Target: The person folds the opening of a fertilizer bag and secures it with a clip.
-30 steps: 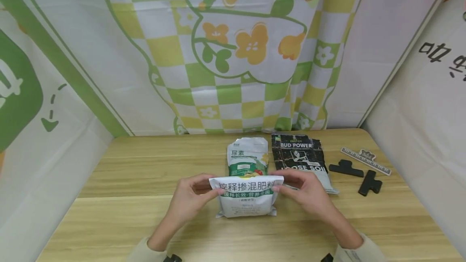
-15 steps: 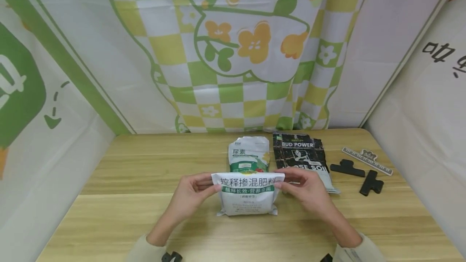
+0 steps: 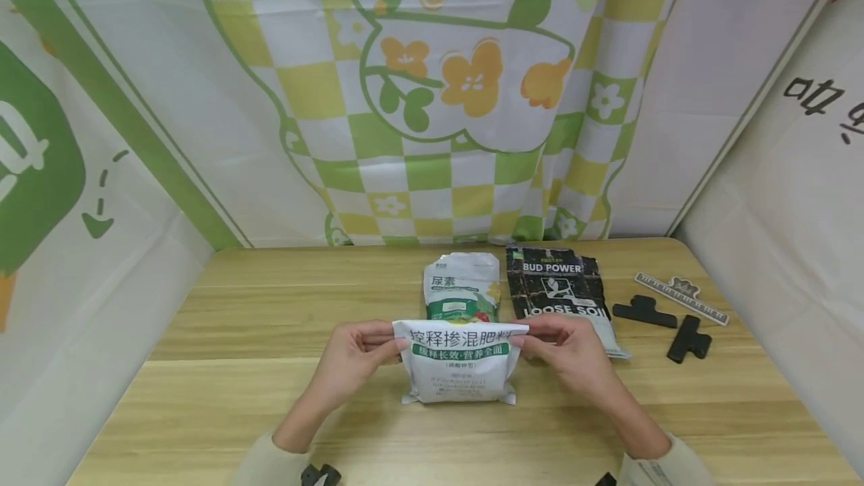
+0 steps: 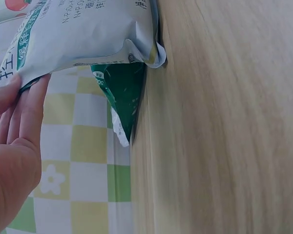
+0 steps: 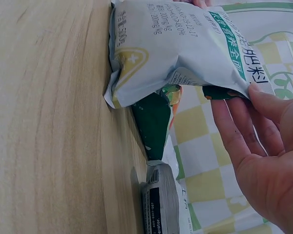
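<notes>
A white fertilizer bag (image 3: 462, 377) with a green band stands upright on the wooden table, its top edge between my two hands. My left hand (image 3: 351, 358) pinches the upper left corner, thumb on the front and fingers behind, as the left wrist view shows. At the upper right corner my right hand (image 3: 567, 351) pinches in the same way. In the right wrist view the bag's (image 5: 171, 53) bottom rests on the table, and its body bulges. Right behind it lies a white and green bag (image 3: 462, 283), its lower part hidden.
A black "LOOSE SOIL" bag (image 3: 556, 283) lies to the right at the back. Beyond it are two black clips (image 3: 644, 311) and a pale ruler-shaped clip (image 3: 682, 297). The wooden table (image 3: 270, 306) ends at a patterned curtain (image 3: 439, 171).
The fertilizer bag's front has tilted more upright, so its print shows more fully. Both hands keep their pinch on its top corners and have barely moved.
</notes>
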Available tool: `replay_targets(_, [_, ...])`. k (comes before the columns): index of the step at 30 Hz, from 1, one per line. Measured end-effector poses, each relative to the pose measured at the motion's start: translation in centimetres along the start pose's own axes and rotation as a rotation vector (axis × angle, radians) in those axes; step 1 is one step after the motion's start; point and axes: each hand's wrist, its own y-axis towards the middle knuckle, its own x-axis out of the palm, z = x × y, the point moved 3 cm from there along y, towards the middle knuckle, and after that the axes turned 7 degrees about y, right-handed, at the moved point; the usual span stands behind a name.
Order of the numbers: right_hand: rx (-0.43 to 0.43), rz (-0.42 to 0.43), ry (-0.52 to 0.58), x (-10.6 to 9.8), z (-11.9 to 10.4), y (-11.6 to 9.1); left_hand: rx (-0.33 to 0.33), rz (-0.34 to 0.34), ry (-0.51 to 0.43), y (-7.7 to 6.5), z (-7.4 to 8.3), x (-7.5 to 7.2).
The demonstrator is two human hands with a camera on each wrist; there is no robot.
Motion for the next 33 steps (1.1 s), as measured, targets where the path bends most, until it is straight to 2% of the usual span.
replay_targets(4, [0.007,-0.038,0.076,0.1,0.2,0.0,0.003,-0.026,-0.016,-0.2,-0.1,0.2])
replay_targets(8, [0.009,-0.091,0.155,0.2,0.5,-0.1,-0.024,-0.039,-0.009,-0.4,-0.3,0.3])
replay_targets(14, [0.034,-0.131,0.165,0.0,0.7,0.0,-0.060,-0.036,-0.004,-0.4,-0.4,0.4])
replay_targets(22, [0.061,-0.128,0.082,-0.1,0.3,0.2,-0.071,-0.040,-0.014,-0.5,-0.1,0.4])
replay_targets(28, [-0.023,-0.120,-0.095,0.5,-0.7,0.2,-0.026,-0.050,0.072,-0.7,0.7,0.5])
replay_targets(33, [-0.017,-0.119,-0.118,1.2,-1.1,0.4,-0.021,-0.055,0.138,-0.7,1.4,0.4])
